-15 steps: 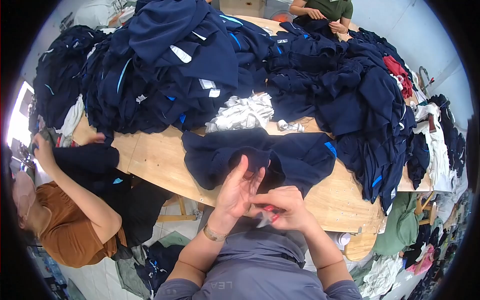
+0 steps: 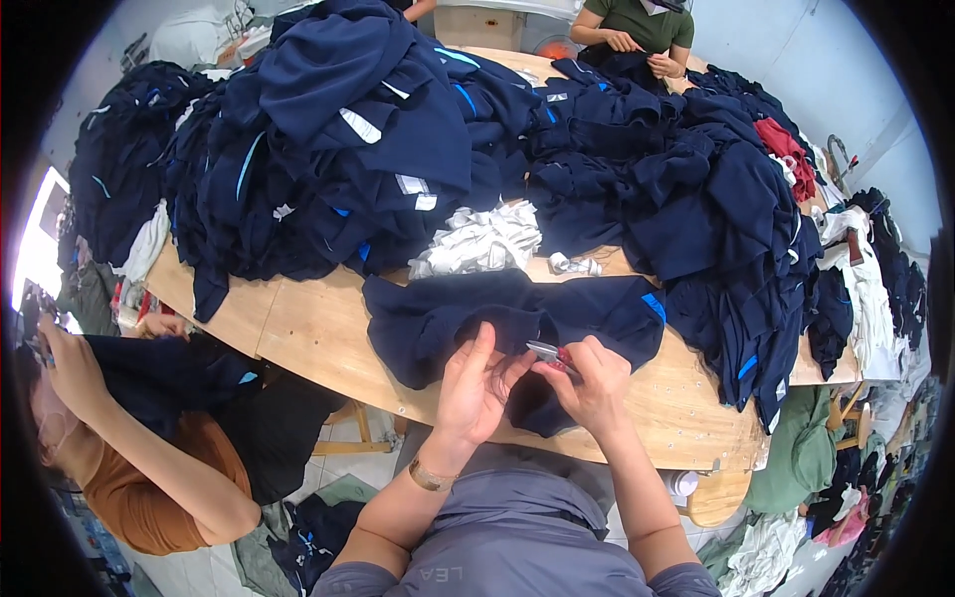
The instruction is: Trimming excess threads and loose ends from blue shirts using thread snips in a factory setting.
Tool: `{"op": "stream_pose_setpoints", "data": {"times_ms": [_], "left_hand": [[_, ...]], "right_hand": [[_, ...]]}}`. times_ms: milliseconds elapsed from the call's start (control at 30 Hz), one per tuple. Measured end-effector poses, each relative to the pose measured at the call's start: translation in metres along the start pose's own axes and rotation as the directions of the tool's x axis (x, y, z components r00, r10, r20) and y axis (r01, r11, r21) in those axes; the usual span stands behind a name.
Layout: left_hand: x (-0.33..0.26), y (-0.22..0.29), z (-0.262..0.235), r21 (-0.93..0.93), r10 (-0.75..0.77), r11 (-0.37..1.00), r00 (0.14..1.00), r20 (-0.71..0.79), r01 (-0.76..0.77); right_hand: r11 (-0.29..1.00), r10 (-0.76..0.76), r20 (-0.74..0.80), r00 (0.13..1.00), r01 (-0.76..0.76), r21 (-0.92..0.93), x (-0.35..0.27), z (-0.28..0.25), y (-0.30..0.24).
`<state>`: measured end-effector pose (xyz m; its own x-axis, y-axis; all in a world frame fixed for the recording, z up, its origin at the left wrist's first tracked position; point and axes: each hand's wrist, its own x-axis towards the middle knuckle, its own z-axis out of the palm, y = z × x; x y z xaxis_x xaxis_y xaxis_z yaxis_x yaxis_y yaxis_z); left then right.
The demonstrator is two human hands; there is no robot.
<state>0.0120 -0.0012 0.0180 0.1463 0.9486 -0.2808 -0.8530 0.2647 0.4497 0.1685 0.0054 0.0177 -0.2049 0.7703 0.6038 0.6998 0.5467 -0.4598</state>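
A navy garment (image 2: 597, 316) with a blue tab lies spread on the table in front of me. My left hand (image 2: 472, 393), palm up, holds its near edge, thumb raised on one side of the dark cloth and fingers curled at the other; the exact pinch is partly lost against the fabric. Small red-handled thread snips (image 2: 550, 355) are gripped in my right hand (image 2: 595, 386). Their metal blades point left, close to the left fingertips and over the garment's edge.
Heaped navy garments (image 2: 368, 109) fill the far left of the wooden table (image 2: 318, 318), with another pile (image 2: 716, 219) on the right. White cloth strips (image 2: 482, 239) sit beyond my garment. One co-worker in brown (image 2: 169, 488) handles dark cloth at left; another in green (image 2: 647, 30) works opposite.
My right hand has moved up and forward, bringing the snips from near my body to the garment's edge. The left hand stays nearly in place. The left co-worker's cloth has shifted.
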Motion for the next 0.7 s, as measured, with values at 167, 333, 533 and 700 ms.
{"op": "stream_pose_setpoints", "data": {"times_ms": [167, 333, 533, 700], "left_hand": [[-0.0006, -0.0016, 0.0045, 0.052, 0.003, 0.999, 1.000, -0.023, -0.001], [0.0006, -0.0025, 0.0044, 0.052, 0.009, 0.999, 1.000, -0.020, -0.008], [-0.0011, -0.0026, 0.0092, 0.048, 0.015, 0.999, 0.999, -0.037, -0.014], [-0.0018, -0.0035, 0.0080, 0.043, 0.023, 0.999, 0.999, -0.032, -0.022]], "right_hand": [[0.998, -0.021, -0.019, 1.000, 0.020, -0.056, 0.0007, 0.0000, 0.0035], [0.999, -0.034, 0.024, 0.999, 0.034, -0.006, -0.0009, 0.0018, 0.0068], [0.997, 0.021, 0.019, 1.000, -0.022, 0.072, -0.0031, 0.0004, 0.0044], [0.999, -0.039, 0.058, 0.998, 0.039, 0.003, -0.0032, 0.0012, 0.0074]]}}
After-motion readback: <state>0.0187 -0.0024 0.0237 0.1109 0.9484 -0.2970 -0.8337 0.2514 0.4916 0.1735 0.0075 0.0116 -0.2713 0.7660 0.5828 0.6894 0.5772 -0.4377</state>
